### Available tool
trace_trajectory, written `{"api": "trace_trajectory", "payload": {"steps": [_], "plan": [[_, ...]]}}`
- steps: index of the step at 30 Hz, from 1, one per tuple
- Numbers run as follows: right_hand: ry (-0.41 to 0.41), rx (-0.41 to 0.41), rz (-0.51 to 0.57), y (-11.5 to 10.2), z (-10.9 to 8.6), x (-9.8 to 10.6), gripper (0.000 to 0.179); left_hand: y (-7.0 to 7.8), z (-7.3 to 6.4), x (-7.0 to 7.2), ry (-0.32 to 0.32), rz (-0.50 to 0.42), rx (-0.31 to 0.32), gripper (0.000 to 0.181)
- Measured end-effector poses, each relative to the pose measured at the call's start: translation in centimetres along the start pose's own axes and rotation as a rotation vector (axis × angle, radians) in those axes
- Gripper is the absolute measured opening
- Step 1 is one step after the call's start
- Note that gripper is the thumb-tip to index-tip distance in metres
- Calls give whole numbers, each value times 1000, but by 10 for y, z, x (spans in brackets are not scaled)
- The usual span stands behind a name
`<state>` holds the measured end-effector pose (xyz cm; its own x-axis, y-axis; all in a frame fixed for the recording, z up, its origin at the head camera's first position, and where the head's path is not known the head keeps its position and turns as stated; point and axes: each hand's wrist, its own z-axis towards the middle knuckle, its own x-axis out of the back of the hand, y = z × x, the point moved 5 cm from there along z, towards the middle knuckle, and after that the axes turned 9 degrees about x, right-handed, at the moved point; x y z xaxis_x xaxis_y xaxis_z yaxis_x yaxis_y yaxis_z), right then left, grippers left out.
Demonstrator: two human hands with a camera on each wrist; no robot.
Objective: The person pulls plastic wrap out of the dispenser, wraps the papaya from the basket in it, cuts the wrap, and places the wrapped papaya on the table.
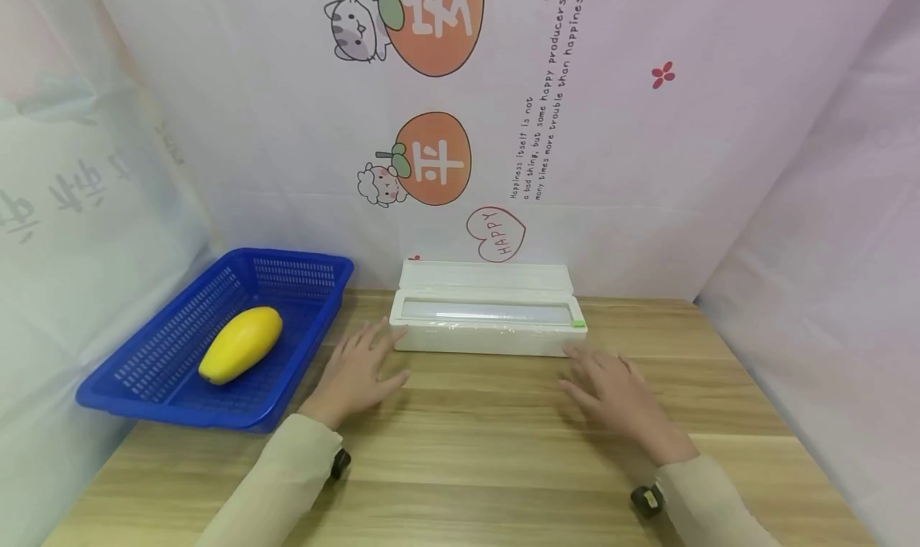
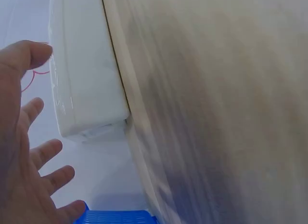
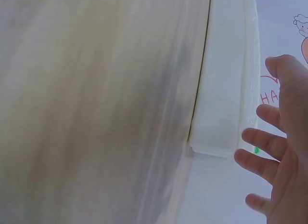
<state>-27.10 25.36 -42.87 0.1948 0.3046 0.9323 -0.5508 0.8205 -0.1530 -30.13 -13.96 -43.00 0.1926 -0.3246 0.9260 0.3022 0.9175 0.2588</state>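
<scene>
A long white box with its lid raised, apparently a cling film dispenser (image 1: 492, 339), stands at the back of the table against the printed cloth. A shiny film roll (image 1: 489, 311) shows in its opening, and a small green tab marks its right end. My left hand (image 1: 357, 375) is near the box's left end, fingers spread and holding nothing. Near the right end is my right hand (image 1: 611, 387), slightly blurred, also with spread fingers and nothing held. Both wrist views show the box's plain front (image 2: 91, 65) beside the spread fingers; whether any fingertip touches it I cannot tell.
To the left stands a blue plastic basket (image 1: 172, 415) holding a yellow, papaya-like fruit (image 1: 241, 345). White printed cloth (image 1: 611, 156) hangs behind and at both sides of the wooden table (image 1: 474, 467).
</scene>
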Motion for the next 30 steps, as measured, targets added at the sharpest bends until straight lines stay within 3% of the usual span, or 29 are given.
{"api": "trace_trajectory", "payload": {"steps": [6,14,19,25,30], "plan": [[79,42,13,3,10,8,52,-2,12,5,50,-46,14,70],[114,47,14,9,17,12,48,-2,26,10,119,-85,19,56],[191,63,-16,12,21,14,43,-7,36,7,162,-75,35,49],[226,70,-20,14,24,15,39,-8,43,4,219,-99,4,44],[275,84,-29,17,26,15,38,-6,48,1,212,-93,19,41]]}}
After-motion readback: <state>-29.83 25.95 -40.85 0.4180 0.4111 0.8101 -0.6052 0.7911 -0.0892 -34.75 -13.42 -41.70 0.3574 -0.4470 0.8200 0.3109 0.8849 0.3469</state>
